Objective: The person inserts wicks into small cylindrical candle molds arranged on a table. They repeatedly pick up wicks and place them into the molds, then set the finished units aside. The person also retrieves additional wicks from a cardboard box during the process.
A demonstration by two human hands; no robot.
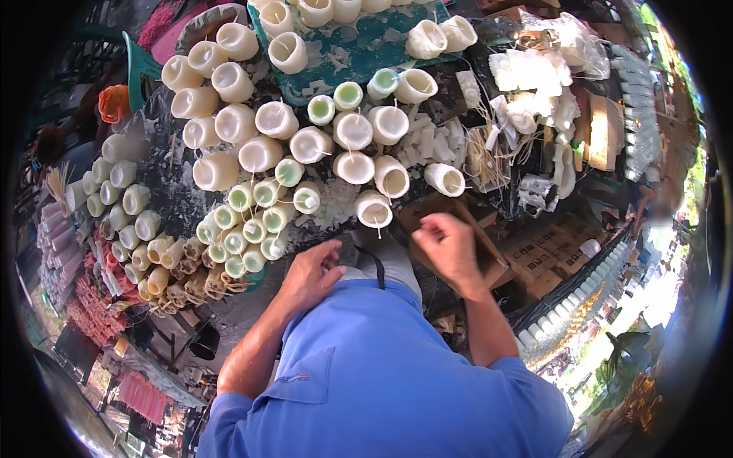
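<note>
Close to my body, my left hand [313,271] hovers with loosely bent fingers and nothing visible in it. My right hand [450,248] is curled with thumb and fingers together, above an open cardboard box [489,263]; anything inside the grip is hidden. Between and beyond my hands, a cream candle [373,211] with a wick hanging over its rim stands at the table's near edge. Another hollow candle [392,177] is just behind it, and one more [444,180] lies tilted to the right. Small pale green candles [252,229] cluster beyond my left hand.
Large white candles [259,154] crowd the dark, wax-strewn table. A green board [359,49] at the back bears more candles. Broken wax pieces [435,141], a bundle of wicks [489,156] and white wax lumps [534,72] lie to the right. Yellowish candles [158,281] stand at left.
</note>
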